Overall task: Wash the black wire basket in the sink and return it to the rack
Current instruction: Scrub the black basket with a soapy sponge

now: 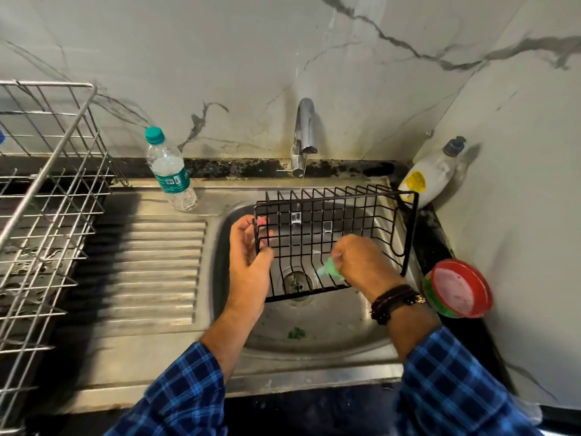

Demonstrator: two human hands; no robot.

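Head: left hand (248, 247) grips basket (334, 228)

Basket (333, 237) in sink (330, 338), seemingly under tap (303, 133); rack (53, 196) left.

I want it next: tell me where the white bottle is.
Head view, far right: the white bottle leans in the wall corner behind the sink, just past the black basket.

Walls (220, 42): white marble-look, grey veins, corner at right.
Worktop (345, 168): black stone, stained along the back edge.
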